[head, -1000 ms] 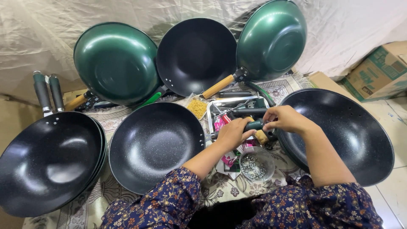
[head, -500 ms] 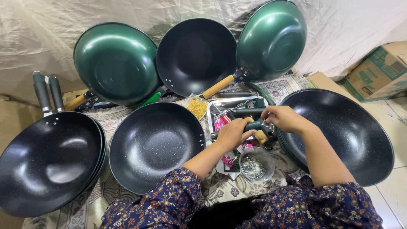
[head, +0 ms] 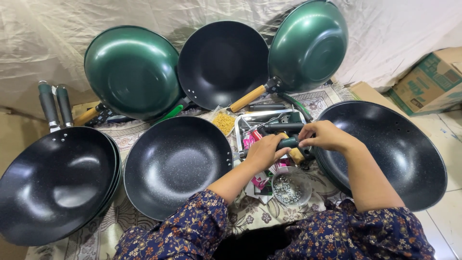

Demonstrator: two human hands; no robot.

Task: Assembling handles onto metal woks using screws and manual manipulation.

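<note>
Left hand (head: 263,152) and right hand (head: 326,136) largely hide a dark handle (head: 288,142).

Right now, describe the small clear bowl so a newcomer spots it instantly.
Find the big black wok on the right and the black wok in the middle. Between them, just below both hands, sits the small clear bowl, the only see-through container, holding small silver metal pieces.

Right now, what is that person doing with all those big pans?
A person sits among black and green woks. Their left hand grips a dark green pan handle, and their right hand pinches its end, beside the rim of the big black wok. A small clear bowl of metal bits lies just below the hands.
</note>
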